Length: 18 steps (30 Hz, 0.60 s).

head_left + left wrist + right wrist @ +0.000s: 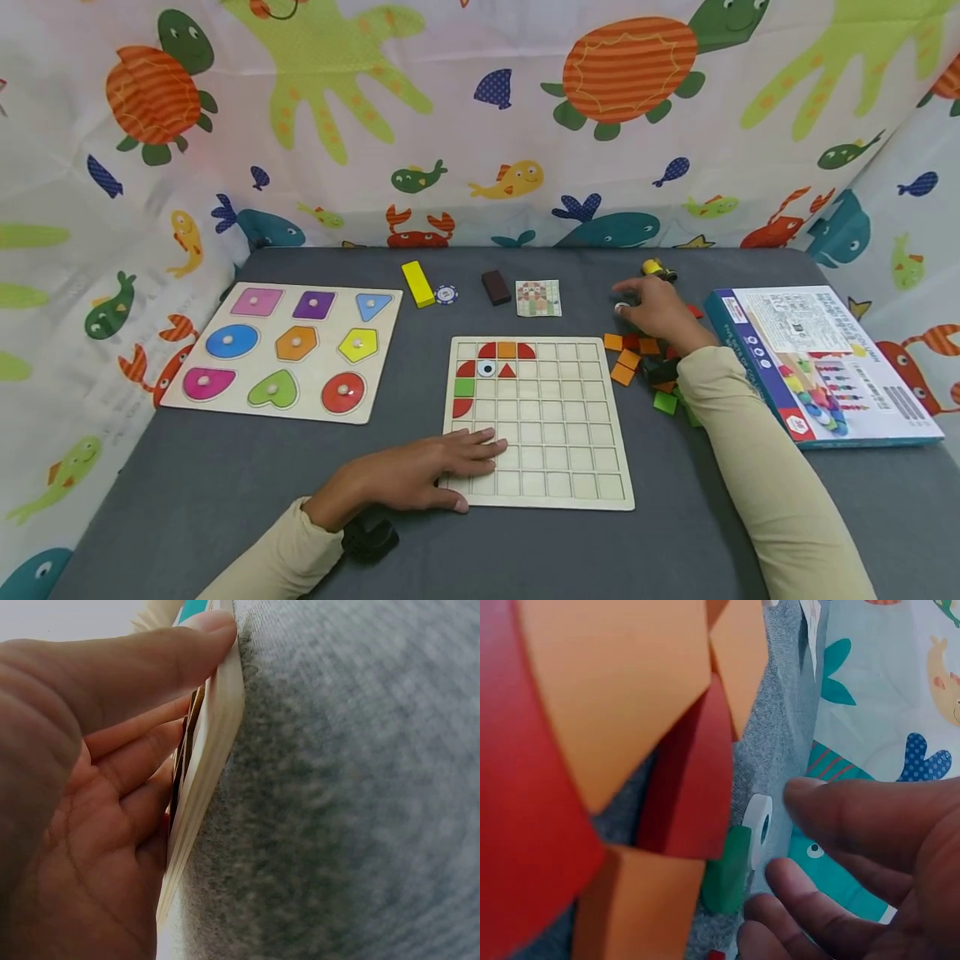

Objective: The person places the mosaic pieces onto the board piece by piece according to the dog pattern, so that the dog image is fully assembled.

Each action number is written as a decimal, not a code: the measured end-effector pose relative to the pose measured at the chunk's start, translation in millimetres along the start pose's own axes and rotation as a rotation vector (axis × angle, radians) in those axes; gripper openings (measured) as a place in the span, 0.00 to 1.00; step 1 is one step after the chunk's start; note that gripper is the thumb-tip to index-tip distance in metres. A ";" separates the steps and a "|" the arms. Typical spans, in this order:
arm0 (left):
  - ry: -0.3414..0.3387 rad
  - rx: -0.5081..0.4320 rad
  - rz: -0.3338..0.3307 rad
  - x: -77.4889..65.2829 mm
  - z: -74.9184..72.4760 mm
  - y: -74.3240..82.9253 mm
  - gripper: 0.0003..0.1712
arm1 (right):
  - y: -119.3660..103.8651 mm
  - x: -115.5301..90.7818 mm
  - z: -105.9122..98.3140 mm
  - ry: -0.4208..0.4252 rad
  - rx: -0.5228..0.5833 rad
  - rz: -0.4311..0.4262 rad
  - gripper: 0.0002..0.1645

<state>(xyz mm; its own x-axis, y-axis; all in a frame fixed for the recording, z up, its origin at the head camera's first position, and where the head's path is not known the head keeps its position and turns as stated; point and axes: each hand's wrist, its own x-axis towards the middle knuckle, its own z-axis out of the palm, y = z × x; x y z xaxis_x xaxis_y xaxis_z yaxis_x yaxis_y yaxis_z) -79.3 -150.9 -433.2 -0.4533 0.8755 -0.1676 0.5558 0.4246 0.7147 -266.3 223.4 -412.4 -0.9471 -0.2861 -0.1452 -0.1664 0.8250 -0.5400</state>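
Observation:
My left hand lies flat with spread fingers on the lower left of a wooden grid board. In the left wrist view its thumb rests against the board's edge. Red, orange and green pieces and an eye tile fill some upper-left squares. My right hand hovers beyond the pile of loose tiles, thumb and fingers apart. Near its fingertips in the right wrist view are a white eye piece and a green piece; neither is visibly gripped.
A shape puzzle board lies at left, a boxed game at right. Along the back are a yellow block, a poker chip, a dark brown block, a pattern card and a small yellow toy.

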 end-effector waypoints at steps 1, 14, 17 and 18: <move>0.001 0.001 0.002 0.2 0.0 0.1 0.37 | 0.6 -0.1 -0.2 -0.008 0.007 0.014 0.24; 0.005 -0.001 -0.003 -0.2 -0.6 1.5 0.37 | -11.9 -3.0 6.4 -0.044 -0.038 0.001 0.12; 0.005 -0.002 0.002 0.0 -0.3 1.0 0.37 | -19.0 -6.3 9.0 -0.018 -0.055 -0.043 0.14; 0.003 -0.001 0.002 0.0 -0.1 0.7 0.37 | -21.9 -7.3 9.8 -0.014 -0.056 -0.059 0.15</move>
<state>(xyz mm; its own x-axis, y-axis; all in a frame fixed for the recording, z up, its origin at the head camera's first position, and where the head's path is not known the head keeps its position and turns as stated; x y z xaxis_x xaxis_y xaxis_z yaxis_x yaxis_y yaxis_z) -79.0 -150.6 -432.6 -0.4545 0.8756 -0.1637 0.5561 0.4225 0.7157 -253.1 202.7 -407.6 -0.9314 -0.3416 -0.1257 -0.2375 0.8321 -0.5012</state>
